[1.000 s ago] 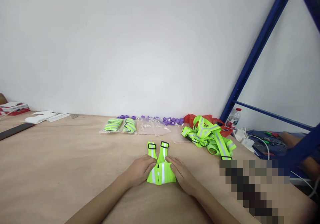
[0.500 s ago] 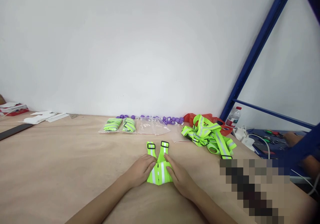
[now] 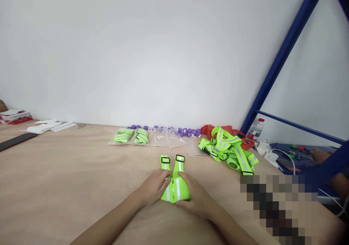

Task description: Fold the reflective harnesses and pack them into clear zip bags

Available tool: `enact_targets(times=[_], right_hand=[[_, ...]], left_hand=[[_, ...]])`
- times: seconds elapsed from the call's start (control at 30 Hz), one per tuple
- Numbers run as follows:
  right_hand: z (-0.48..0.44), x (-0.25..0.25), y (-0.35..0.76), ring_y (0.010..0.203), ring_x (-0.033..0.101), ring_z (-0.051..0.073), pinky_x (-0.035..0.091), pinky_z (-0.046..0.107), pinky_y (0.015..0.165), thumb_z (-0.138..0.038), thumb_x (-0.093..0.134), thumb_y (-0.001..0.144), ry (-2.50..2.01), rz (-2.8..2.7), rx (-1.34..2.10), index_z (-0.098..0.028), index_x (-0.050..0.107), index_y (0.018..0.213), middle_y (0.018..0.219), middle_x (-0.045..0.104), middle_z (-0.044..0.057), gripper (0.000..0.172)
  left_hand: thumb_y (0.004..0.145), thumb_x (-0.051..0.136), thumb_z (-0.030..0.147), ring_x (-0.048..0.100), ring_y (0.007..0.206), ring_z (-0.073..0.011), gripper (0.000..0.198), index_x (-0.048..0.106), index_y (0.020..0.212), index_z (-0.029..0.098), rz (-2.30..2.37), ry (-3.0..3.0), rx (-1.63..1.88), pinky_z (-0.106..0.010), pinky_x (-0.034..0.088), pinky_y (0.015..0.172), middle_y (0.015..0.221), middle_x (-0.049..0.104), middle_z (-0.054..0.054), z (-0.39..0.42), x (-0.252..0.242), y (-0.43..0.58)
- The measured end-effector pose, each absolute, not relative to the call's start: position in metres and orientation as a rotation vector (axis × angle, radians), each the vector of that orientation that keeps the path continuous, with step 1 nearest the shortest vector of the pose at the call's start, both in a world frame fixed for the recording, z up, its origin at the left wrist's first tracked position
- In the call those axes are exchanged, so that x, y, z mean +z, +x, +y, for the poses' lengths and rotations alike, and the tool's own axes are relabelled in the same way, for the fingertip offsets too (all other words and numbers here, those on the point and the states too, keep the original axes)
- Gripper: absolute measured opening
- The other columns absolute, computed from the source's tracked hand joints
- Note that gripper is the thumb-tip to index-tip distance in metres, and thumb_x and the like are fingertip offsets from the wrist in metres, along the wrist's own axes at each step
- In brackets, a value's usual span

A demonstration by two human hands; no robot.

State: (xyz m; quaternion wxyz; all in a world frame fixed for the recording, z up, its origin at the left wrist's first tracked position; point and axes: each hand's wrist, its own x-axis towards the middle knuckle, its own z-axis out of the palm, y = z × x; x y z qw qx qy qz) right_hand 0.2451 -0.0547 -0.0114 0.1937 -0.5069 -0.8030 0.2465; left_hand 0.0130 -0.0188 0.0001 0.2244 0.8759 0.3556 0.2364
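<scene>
A folded lime-green reflective strap vest [image 3: 176, 190] with silver stripes lies on the table. Its two upper straps end in black buckles [image 3: 180, 158], pointing away from me. My left hand [image 3: 154, 186] presses on the left side of the folds, its fingers together and the thumb alongside. On the opposite side, my right hand [image 3: 199, 197] grips the vest, fingers over the upper right and thumb at the near edge. Farther right lies a loose heap of similar reflective straps [image 3: 223, 145].
Two packed bags of green straps [image 3: 122, 136], clear plastic bags [image 3: 166, 138] and purple rolls [image 3: 188, 132] line the wall. A red bag [image 3: 208, 130], a bottle [image 3: 255, 129] and a blue metal frame [image 3: 283, 61] stand right. White papers [image 3: 45, 126] lie left; another person's hand shows far right.
My right thumb has moved from the top of the folded vest down to its near edge, with the fingers at its right side. My left hand stays nearly in place.
</scene>
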Motion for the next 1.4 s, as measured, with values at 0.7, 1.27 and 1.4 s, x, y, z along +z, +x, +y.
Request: enact_targets(times=[0.7, 1.27, 1.4], right_hand=[[-0.047, -0.017, 0.246, 0.127, 0.056, 0.035, 0.044, 0.051, 0.107, -0.048, 0.073, 0.081, -1.200, -2.422, 0.325, -0.018, 0.054, 0.139, 0.137, 0.061, 0.017, 0.068], [-0.050, -0.007, 0.242, 0.116, 0.062, 0.028, 0.047, 0.042, 0.101, -0.035, 0.066, 0.083, -1.327, -2.125, 0.669, -0.021, 0.064, 0.122, 0.125, 0.068, 0.011, 0.042], [-0.054, -0.001, 0.244, 0.116, 0.061, 0.029, 0.047, 0.041, 0.100, -0.032, 0.069, 0.079, -1.348, -2.189, 0.670, -0.022, 0.060, 0.126, 0.126, 0.067, 0.010, 0.049]], left_hand=[[0.102, 0.036, 0.033, 0.058, 0.098, -0.0236, 0.019, 0.051, 0.105, 0.022, 0.995, 2.348, 0.655, -0.036, 0.045, 0.088, 0.106, 0.064, -0.008, -0.017, -0.002, 0.011], [0.068, 0.081, 0.055, 0.057, 0.114, -0.0330, 0.068, 0.055, 0.121, 0.021, 0.929, 2.430, 0.443, -0.042, 0.045, 0.097, 0.123, 0.062, -0.012, -0.018, 0.013, -0.001], [0.078, 0.075, 0.040, 0.059, 0.113, -0.0301, 0.045, 0.060, 0.116, 0.022, 0.954, 2.432, 0.510, -0.039, 0.046, 0.096, 0.122, 0.064, -0.010, -0.018, 0.010, 0.001]])
